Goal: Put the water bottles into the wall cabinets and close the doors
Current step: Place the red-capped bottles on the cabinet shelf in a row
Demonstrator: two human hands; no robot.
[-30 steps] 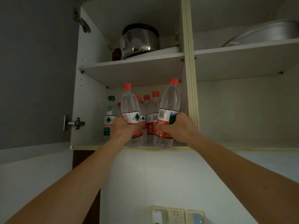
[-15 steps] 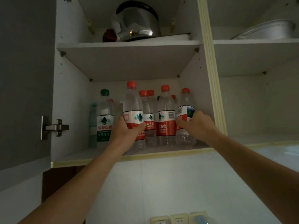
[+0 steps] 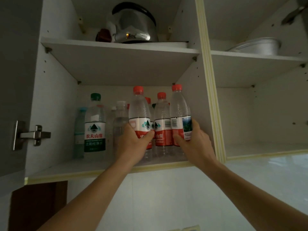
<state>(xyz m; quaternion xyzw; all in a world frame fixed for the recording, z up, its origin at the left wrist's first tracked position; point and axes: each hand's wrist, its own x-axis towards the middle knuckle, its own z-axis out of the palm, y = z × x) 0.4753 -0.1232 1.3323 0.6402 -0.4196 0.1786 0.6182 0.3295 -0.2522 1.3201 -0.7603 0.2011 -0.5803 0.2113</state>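
- A person reaches both arms up into an open wall cabinet (image 3: 55, 100), a red-capped water bottle in each hand, both upright on the lower shelf (image 3: 70, 165).
- The left hand (image 3: 133, 144) wraps a bottle (image 3: 140, 114) at its red-and-white label, thumb across the front; the grip is curled round the bottle.
- The right hand (image 3: 195, 144) clasps a second bottle (image 3: 180, 112) near the cabinet's right wall, thumb on the red band, fingers behind the label; this grip too is curled round its bottle.
- Between the two held bottles stands a third red-capped bottle (image 3: 162, 122), with more red caps showing behind it.
- Farther left on the same shelf stand a green-capped bottle (image 3: 95, 124) with a green-and-white label, a pale bottle with a blue cap (image 3: 79, 130) beside it, and a clear bottle (image 3: 120, 120) just left of the left hand.
- On the upper shelf sits a shiny metal pot (image 3: 135, 29) with a dark handle, a small dark object (image 3: 103, 35) to its left.
- The cabinet door (image 3: 15, 64) hangs open at left, its metal hinge (image 3: 30, 135) in view.
- In the neighbouring compartment to the right, a metal basin (image 3: 260, 46) rests on the upper shelf.
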